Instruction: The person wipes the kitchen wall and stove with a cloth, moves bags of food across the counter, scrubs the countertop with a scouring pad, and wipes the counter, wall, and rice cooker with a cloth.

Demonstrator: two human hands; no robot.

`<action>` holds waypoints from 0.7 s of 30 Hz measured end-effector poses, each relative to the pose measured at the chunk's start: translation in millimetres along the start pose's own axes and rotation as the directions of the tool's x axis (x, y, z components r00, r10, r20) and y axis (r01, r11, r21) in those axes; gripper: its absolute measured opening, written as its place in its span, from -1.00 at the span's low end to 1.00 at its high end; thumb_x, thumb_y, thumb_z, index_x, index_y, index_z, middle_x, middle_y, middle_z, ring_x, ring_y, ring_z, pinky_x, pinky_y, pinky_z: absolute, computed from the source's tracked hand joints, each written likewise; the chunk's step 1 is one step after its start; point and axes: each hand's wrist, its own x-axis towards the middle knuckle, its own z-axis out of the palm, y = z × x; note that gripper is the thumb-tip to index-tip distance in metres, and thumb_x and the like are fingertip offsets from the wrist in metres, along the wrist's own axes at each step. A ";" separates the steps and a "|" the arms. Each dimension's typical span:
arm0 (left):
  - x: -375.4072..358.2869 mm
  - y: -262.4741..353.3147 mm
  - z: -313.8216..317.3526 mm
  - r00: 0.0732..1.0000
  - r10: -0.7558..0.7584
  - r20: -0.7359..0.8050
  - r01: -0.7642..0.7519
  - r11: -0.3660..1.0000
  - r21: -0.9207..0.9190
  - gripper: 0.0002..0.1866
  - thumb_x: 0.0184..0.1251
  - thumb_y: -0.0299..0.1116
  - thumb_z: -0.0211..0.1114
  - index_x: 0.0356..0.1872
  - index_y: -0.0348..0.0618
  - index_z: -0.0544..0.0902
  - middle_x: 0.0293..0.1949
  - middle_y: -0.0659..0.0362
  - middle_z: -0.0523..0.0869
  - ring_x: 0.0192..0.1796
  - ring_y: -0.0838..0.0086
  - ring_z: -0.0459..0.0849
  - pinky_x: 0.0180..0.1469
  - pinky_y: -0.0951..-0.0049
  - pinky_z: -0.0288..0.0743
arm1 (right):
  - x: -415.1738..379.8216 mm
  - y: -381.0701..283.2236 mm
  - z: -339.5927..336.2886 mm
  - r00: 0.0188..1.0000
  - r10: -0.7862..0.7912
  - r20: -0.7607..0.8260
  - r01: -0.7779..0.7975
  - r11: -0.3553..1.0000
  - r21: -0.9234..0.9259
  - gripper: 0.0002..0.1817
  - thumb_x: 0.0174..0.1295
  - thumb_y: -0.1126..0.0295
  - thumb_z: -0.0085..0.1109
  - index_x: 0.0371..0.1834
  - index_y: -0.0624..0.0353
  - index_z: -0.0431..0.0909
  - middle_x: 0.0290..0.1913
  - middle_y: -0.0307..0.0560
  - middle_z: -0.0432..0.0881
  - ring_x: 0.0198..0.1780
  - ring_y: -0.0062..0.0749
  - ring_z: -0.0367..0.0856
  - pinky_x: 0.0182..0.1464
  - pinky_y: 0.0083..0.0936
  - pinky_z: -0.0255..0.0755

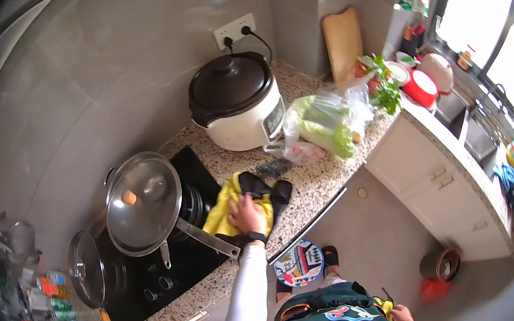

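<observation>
My left hand [248,216] presses its bent fingers into a bunched yellow-and-black cloth [218,217] on the counter, beside the stove's right edge. A wok lid's or pan's long metal handle [207,236] reaches close to that wrist. At my right side, low by the apron [344,315], my right hand [402,316] is curled at a small yellow item with a dark strip [384,304]; I cannot tell what it is. On the black stove [136,302], a wide steel pan [148,225] is covered by a steel lid with a wooden knob [129,197].
Behind the cloth stands a cream electric cooker [235,121] with a dark lid. Bagged leafy greens [324,126] lie to its right, a cutting board [344,43] leans on the wall. A glass lid [86,270] sits left. On the floor are a patterned stool [299,263] and a bin [440,265].
</observation>
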 end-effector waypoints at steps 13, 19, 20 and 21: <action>-90.5 50.4 -8.7 0.987 0.126 0.102 -0.118 0.989 -0.084 -0.40 0.18 -0.32 0.27 0.32 0.15 0.43 0.38 0.15 0.38 0.47 0.17 0.19 0.31 -0.04 0.11 | 157.0 -215.5 -73.6 0.951 -0.276 0.141 0.288 0.955 -0.074 -0.90 0.01 0.52 0.08 -0.38 0.25 0.51 -0.43 -0.15 0.59 -0.44 -0.36 0.64 -0.49 -0.44 0.53; -50.7 42.5 -2.3 0.974 0.044 0.221 -0.007 0.987 -0.163 -0.42 0.23 -0.30 0.27 0.32 0.11 0.40 0.41 0.09 0.34 0.48 0.03 0.15 0.27 -0.25 0.17 | 167.0 -276.0 -28.5 0.859 -0.428 0.280 0.450 0.893 -0.015 -0.98 -0.04 0.55 0.08 -0.51 0.20 0.48 -0.56 -0.23 0.52 -0.60 -0.51 0.48 -0.60 -0.55 0.33; -46.0 38.7 -1.0 0.976 0.045 0.212 -0.004 0.982 -0.188 -0.45 0.23 -0.28 0.26 0.29 0.10 0.43 0.39 0.09 0.37 0.47 0.07 0.20 0.28 -0.18 0.20 | 162.8 -278.7 -20.4 0.836 -0.462 0.297 0.487 0.873 -0.014 -0.97 -0.03 0.55 0.08 -0.50 0.20 0.47 -0.56 -0.23 0.52 -0.60 -0.52 0.48 -0.60 -0.56 0.33; -43.6 33.7 -0.1 0.978 0.049 0.202 -0.004 0.977 -0.215 -0.48 0.23 -0.27 0.26 0.27 0.08 0.46 0.37 0.10 0.40 0.45 0.11 0.24 0.28 -0.12 0.23 | 191.9 -265.8 -15.5 0.804 -0.497 0.328 0.533 0.846 -0.024 -0.94 -0.02 0.55 0.07 -0.44 0.22 0.50 -0.53 -0.22 0.54 -0.60 -0.53 0.48 -0.60 -0.57 0.33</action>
